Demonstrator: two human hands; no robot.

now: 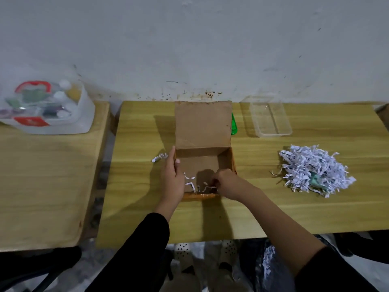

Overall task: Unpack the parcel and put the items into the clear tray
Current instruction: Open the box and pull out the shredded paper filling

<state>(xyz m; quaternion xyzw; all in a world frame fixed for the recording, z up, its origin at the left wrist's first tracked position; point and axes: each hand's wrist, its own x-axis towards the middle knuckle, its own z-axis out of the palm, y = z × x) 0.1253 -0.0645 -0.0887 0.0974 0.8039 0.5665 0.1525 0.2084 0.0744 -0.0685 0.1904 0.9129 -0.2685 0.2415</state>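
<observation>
Few paper shreds (189,182) lie in the cardboard box (202,163); left grip (171,178) clasps its wall, right grip (226,183) pinches some, and gathering them all together would serve best.

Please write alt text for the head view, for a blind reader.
A left hand holds the wall of an open cardboard box while the right hand pinches paper strips inside. A shredded paper pile and clear tray sit to the right.

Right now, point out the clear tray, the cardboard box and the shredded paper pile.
clear tray (273,133), head view, near wall.
cardboard box (203,123), head view, raised lid.
shredded paper pile (315,167), head view, middle of heap.
</observation>
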